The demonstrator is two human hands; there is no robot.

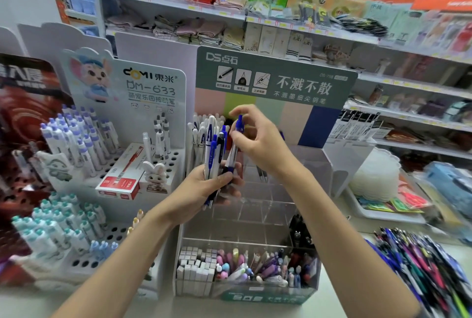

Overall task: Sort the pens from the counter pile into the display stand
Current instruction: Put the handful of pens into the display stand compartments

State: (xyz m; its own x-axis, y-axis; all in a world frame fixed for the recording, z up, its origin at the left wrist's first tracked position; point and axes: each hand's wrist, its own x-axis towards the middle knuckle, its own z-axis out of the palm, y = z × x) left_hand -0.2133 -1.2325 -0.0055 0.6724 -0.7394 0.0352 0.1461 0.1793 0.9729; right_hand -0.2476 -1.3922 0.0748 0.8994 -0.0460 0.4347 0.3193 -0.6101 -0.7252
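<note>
My left hand (204, 187) grips a bundle of blue-and-white pens (213, 154) upright above the clear tiered display stand (255, 215). My right hand (258, 138) pinches one blue-and-white pen (236, 138) near its top, right beside the bundle. The stand's back left compartment holds white pens (204, 126). Its front row is filled with small white items and pastel pens (245, 269). The middle compartments look bare apart from a pair of dark pens (261, 173). The counter pile of mixed coloured pens (421, 266) lies blurred at the lower right.
A white pegboard stand (122, 159) at the left carries purple-capped and teal-capped pens, a red pen box (122, 177) and a rabbit figure. A green-headed backboard (275, 80) rises behind the clear stand. A white tray (378, 213) with packets sits at the right, shop shelves behind.
</note>
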